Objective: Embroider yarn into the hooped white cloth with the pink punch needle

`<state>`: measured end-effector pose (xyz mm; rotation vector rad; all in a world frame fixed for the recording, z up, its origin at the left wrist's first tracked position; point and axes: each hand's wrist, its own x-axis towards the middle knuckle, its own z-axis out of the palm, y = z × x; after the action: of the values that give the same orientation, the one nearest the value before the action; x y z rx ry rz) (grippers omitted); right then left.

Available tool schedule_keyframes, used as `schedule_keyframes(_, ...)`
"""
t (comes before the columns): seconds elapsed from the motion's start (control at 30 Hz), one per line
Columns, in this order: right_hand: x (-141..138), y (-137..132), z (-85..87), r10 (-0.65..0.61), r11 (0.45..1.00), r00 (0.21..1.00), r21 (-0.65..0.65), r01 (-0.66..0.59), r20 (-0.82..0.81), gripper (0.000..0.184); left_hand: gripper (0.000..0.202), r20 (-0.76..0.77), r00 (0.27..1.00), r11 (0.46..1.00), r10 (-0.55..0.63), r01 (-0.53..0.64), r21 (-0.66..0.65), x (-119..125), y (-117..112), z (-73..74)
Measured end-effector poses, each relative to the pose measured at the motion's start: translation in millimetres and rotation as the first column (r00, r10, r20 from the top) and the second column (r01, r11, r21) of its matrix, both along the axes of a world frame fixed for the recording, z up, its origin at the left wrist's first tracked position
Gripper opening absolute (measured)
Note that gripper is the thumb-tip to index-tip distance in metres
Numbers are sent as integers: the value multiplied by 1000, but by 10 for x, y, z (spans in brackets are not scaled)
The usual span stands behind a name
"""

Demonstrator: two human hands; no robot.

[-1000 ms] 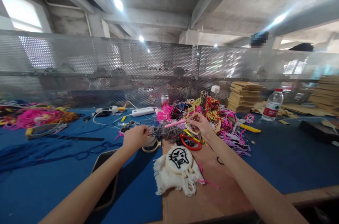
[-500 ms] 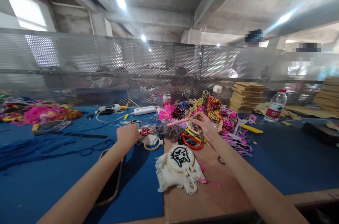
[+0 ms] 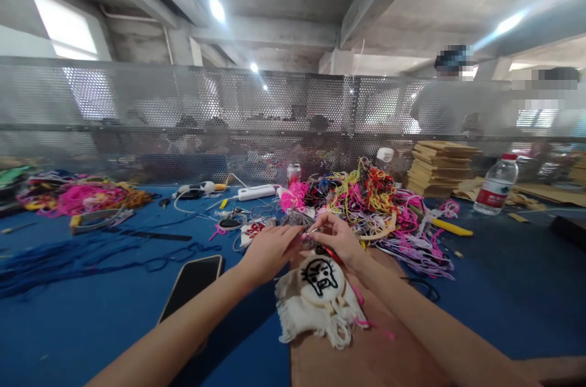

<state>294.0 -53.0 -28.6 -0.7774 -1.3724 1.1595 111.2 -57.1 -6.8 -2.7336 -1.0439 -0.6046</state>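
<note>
My left hand [image 3: 271, 251] and my right hand [image 3: 337, 242] meet above the near side of the yarn heap. Between them is a slim pink punch needle [image 3: 304, 236], mostly hidden by fingers. The left fingers close on its pink handle, while the right ones pinch at its thin metal end. Just below the hands lies a round embroidery hoop [image 3: 321, 280] stretched with white fringed cloth [image 3: 293, 311], bearing a face in black yarn. Red-handled scissors [image 3: 333, 254] are partly covered behind the right hand. Black yarn [image 3: 425, 288] lies by my right forearm.
Tangled yarn [image 3: 361, 191] is heaped ahead, with a drink can [image 3: 293, 173] behind. A water bottle [image 3: 497, 185] and stacked brown paper pieces [image 3: 439, 167] stand right. A phone [image 3: 195, 283] lies by my left forearm. A perforated metal screen [image 3: 260, 106] crosses the back.
My left hand has moved right, off the red-patterned cloth, to the punch needle. My right hand has drawn the punch needle down and towards me. More black yarn shows by the right forearm.
</note>
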Motion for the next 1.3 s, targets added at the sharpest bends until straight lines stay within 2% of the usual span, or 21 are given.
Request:
schedule_keyframes(0.17,-16,-26,10,9,998,998,-58,-6,58,33,31,85,996,999,40,-38,-36,-21,45,-15)
schedule_keyframes(0.33,89,27,44,-92,995,988,-16,95,125,29,28,113,983,989,143,-145,7,-32,77,8)
schedule_keyframes(0.53,193,70,51,-203,978,970,-17,207,135,23,33,97,973,978,209,-210,-5,-67,96,13)
schedule_keyframes(0.63,191,48,67,-212,974,974,-60,217,80,23,33,89,959,963,271,-270,-15,-67,80,17)
schedule_keyframes(0.77,217,64,75,-244,966,966,-115,233,-88,25,33,45,943,944,331,-330,-24,-86,104,8)
schedule_keyframes(0.87,253,107,59,-287,955,953,-105,277,-100,25,35,-1,939,938,344,-343,-53,-104,143,-13)
schedule_keyframes(0.93,258,111,51,-298,954,954,-26,298,-21,26,37,-26,943,939,333,-334,-84,-106,159,-26)
schedule_keyframes(1.0,242,76,56,-336,937,938,137,322,92,28,40,-52,953,947,299,-303,-110,-99,160,-35)
schedule_keyframes(1.07,216,8,73,-408,877,892,355,324,195,28,42,-73,967,961,243,-250,-119,-86,147,-34)
schedule_keyframes(1.13,190,-73,95,-462,803,843,533,265,277,26,42,-81,982,976,173,-182,-118,-72,124,-23)
schedule_keyframes(1.2,170,-143,116,-470,767,811,616,180,348,25,40,-75,992,986,102,-110,-122,-61,100,-7)
schedule_keyframes(1.3,151,-200,134,-456,758,794,643,110,402,23,37,-63,997,988,39,-48,-148,-55,79,7)
